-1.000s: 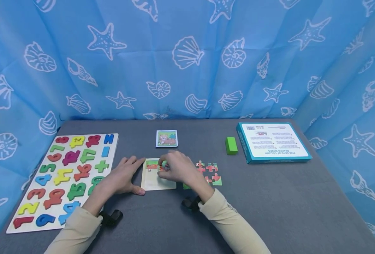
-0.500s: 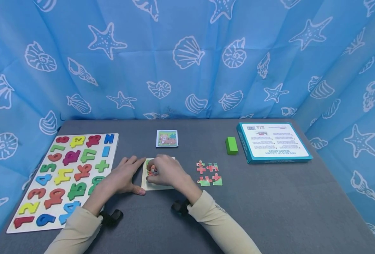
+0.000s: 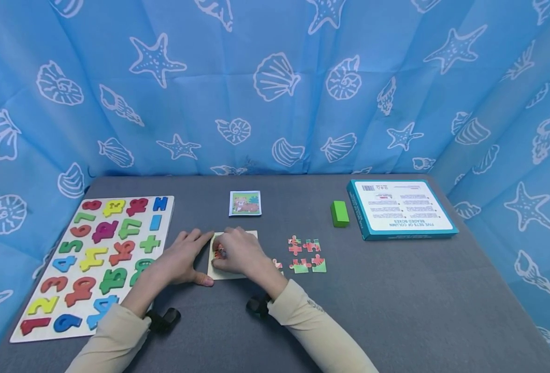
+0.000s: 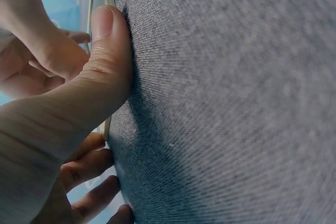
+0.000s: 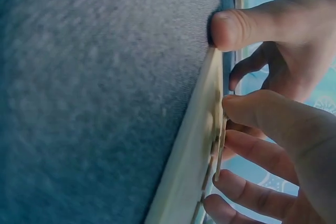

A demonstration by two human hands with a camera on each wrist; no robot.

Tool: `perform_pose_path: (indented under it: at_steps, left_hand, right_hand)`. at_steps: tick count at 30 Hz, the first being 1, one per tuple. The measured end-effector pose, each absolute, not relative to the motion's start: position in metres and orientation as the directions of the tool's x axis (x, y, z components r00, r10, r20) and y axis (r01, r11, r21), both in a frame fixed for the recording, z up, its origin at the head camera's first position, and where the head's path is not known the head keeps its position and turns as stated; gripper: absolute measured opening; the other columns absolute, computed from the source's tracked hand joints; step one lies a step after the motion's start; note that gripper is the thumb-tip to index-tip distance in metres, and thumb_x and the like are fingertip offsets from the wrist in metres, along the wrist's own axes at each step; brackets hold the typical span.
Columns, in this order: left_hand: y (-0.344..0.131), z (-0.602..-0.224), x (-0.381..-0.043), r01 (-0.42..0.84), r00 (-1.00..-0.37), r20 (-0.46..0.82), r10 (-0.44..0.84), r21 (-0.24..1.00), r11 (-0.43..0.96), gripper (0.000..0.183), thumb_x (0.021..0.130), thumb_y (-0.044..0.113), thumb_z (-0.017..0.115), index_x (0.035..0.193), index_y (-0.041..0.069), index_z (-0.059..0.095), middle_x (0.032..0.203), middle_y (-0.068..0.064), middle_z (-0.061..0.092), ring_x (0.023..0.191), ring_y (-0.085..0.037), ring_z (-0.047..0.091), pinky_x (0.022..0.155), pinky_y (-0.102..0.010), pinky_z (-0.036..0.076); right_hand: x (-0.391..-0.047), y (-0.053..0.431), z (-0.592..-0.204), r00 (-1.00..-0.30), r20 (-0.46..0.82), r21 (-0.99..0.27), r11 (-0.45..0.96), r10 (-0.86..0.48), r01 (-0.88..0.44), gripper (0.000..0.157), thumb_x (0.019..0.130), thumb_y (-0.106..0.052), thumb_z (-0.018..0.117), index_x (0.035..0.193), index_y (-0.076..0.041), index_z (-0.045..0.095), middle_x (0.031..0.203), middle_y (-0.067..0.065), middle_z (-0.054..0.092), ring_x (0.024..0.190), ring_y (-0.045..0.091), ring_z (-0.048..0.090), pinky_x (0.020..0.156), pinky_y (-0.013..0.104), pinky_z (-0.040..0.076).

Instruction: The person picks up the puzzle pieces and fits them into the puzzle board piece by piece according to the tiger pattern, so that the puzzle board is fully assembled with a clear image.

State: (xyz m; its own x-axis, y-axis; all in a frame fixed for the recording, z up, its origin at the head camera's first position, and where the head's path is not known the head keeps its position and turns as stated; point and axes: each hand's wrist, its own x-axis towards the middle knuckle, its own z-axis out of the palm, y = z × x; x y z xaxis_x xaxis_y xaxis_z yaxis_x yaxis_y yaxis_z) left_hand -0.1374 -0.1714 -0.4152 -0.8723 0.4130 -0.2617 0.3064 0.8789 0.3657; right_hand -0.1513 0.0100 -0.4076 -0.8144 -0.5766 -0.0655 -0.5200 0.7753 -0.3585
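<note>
A shallow wooden puzzle tray (image 3: 230, 276) lies on the dark cloth, partly hidden by the hands. My left hand (image 3: 182, 259) rests at its left edge, fingers at the far corner and thumb (image 4: 110, 45) at the near one. My right hand (image 3: 243, 254) is over the tray's left half and pinches a jigsaw piece (image 3: 220, 252) with red and dark markings. In the right wrist view that thin piece (image 5: 221, 153) stands tilted against the tray, thumb on one side and fingers on the other. Several red-and-green jigsaw pieces (image 3: 319, 263) lie right of the tray.
A small tiger picture card (image 3: 245, 203) lies behind the tray. To the left is a number board (image 3: 93, 259) with colourful numerals. A green block (image 3: 339, 214) and a teal box (image 3: 403, 210) are at the right. A blue shell-patterned curtain (image 3: 275, 103) hangs behind.
My right hand has moved left across the tray with the jigsaw piece, from its middle to its left side. The left hand stays at the tray's edge.
</note>
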Motion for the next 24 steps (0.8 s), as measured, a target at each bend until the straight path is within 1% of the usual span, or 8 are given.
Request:
perform_pose_path:
  at_steps: [5,8,11,16,24]
  left_hand:
    - [-0.1720,-0.4163,-0.1366,0.329,-0.875,-0.232,0.424,0.356,0.875,0.112,0.068,0.055,0.091,0.153,0.001,0.043,0.133,-0.017,0.054,0.114,-0.033,0.047,0.098,-0.056,0.046]
    - [-0.1722,-0.4168,-0.1358,0.350,-0.876,-0.208,0.436,0.347,0.870,0.112,0.067,0.055,0.091,0.152,0.000,0.044,0.128,-0.016,0.055,0.109,-0.031,0.047,0.095,-0.053,0.046]
    - [-0.1720,-0.4169,-0.1356,0.355,-0.876,-0.202,0.438,0.344,0.869,0.112,0.067,0.055,0.091,0.152,0.000,0.044,0.127,-0.015,0.055,0.107,-0.030,0.046,0.093,-0.051,0.046]
    - [-0.1724,-0.4162,-0.1361,0.355,-0.874,-0.207,0.440,0.346,0.869,0.112,0.068,0.054,0.091,0.153,0.000,0.042,0.129,-0.016,0.055,0.106,-0.029,0.045,0.092,-0.049,0.045]
    - [-0.1723,-0.4167,-0.1364,0.352,-0.875,-0.210,0.437,0.346,0.870,0.112,0.068,0.055,0.091,0.153,0.001,0.042,0.132,-0.017,0.054,0.108,-0.030,0.046,0.092,-0.051,0.046]
  right_hand:
    - [-0.1508,0.0097,-0.4112,-0.817,-0.031,-0.307,0.783,-0.576,-0.540,0.023,0.089,-0.032,0.078,0.108,-0.019,0.078,0.094,-0.001,0.067,0.079,0.013,0.053,0.059,0.025,0.038]
    - [-0.1503,0.0106,-0.4117,-0.819,-0.009,-0.294,0.784,-0.574,-0.547,0.023,0.089,-0.033,0.078,0.108,-0.020,0.079,0.098,-0.001,0.069,0.083,0.014,0.057,0.060,0.026,0.040]
    - [-0.1499,0.0117,-0.4110,-0.823,0.003,-0.292,0.787,-0.568,-0.544,0.021,0.089,-0.032,0.079,0.108,-0.022,0.080,0.099,-0.001,0.070,0.086,0.016,0.060,0.063,0.028,0.045]
    - [-0.1496,0.0128,-0.4093,-0.828,-0.008,-0.282,0.796,-0.560,-0.536,0.018,0.090,-0.030,0.079,0.106,-0.023,0.081,0.099,-0.001,0.071,0.086,0.017,0.062,0.064,0.032,0.048]
    - [-0.1504,0.0112,-0.4118,-0.832,-0.017,-0.267,0.804,-0.555,-0.531,0.015,0.092,-0.029,0.077,0.105,-0.023,0.081,0.099,-0.001,0.071,0.083,0.016,0.061,0.060,0.028,0.045]
